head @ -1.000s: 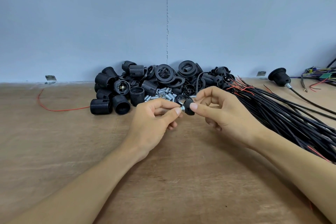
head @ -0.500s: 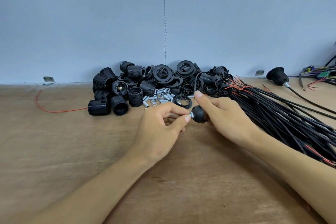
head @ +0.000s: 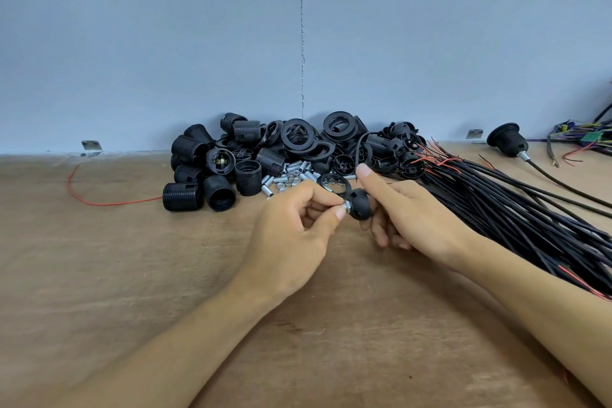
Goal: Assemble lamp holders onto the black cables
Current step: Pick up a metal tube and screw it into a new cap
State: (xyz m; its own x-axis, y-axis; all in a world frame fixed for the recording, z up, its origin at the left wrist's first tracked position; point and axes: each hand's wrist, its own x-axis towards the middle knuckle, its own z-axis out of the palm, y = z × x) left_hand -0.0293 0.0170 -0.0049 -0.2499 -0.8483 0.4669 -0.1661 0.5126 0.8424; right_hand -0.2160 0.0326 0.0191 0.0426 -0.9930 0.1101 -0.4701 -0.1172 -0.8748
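My right hand (head: 410, 215) grips a small black lamp holder cap (head: 361, 206), its index finger raised straight over it. My left hand (head: 294, 228) pinches a silver threaded metal tube (head: 346, 206) that sticks out of the cap's left end. Both hands hover just above the wooden table (head: 132, 275), in front of a pile of black lamp holder parts (head: 265, 156). A thick bundle of black cables (head: 516, 219) with red wire ends lies to the right, partly under my right forearm.
Loose silver tubes and nuts (head: 288, 177) lie before the pile, beside a black ring (head: 332, 182). A red wire (head: 99, 200) curls at the left. One assembled holder on a cable (head: 506, 139) and coloured wires (head: 583, 142) sit at the far right. A blue wall stands behind.
The hands came down from in front of the pile toward the table. The right hand turned the black cap so the metal tube points left into the left fingers.
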